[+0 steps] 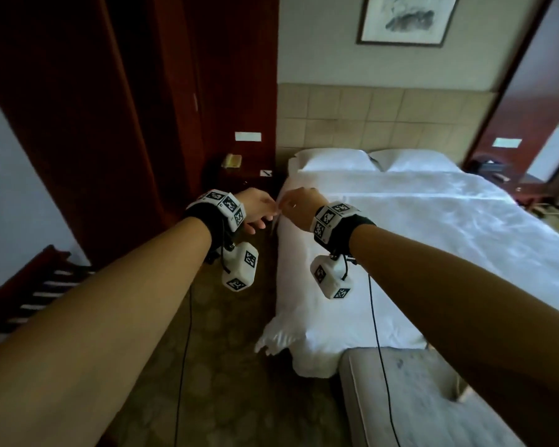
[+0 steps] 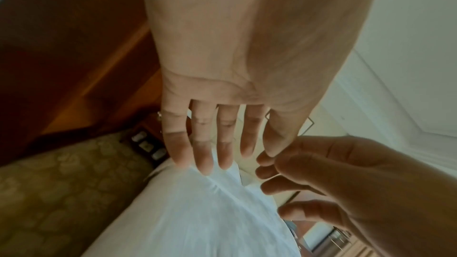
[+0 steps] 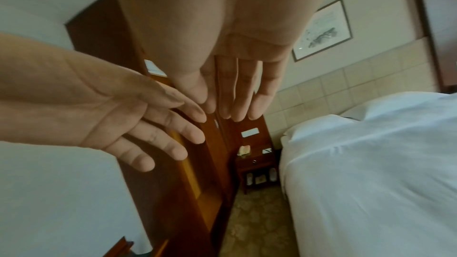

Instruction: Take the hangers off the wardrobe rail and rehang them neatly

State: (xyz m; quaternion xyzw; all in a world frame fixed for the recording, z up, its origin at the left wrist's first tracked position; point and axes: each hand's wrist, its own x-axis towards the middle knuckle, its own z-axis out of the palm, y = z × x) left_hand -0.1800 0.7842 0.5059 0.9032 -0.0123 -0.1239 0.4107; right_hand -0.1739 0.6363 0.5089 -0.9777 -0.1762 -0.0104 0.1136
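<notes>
No hanger or wardrobe rail shows in any view. Both arms reach forward above the aisle beside the bed. My left hand (image 1: 259,209) and my right hand (image 1: 299,204) are held out side by side, fingertips nearly meeting in the air, and neither holds anything. In the left wrist view my left hand (image 2: 215,138) has straight, slightly spread fingers, with my right hand (image 2: 319,175) loosely bent beside it. In the right wrist view my right hand (image 3: 232,93) has straight fingers and my left hand (image 3: 138,116) lies flat and spread. The dark red wooden wardrobe (image 1: 88,101) stands at the left.
A bed with white sheets (image 1: 433,240) fills the right side, two pillows (image 1: 333,159) at its head. A dark bedside table (image 1: 246,175) stands between wardrobe and bed. A grey bench (image 1: 410,401) is at the bed's foot. A slatted luggage rack (image 1: 29,295) is at the lower left. Patterned carpet (image 1: 226,350) runs between.
</notes>
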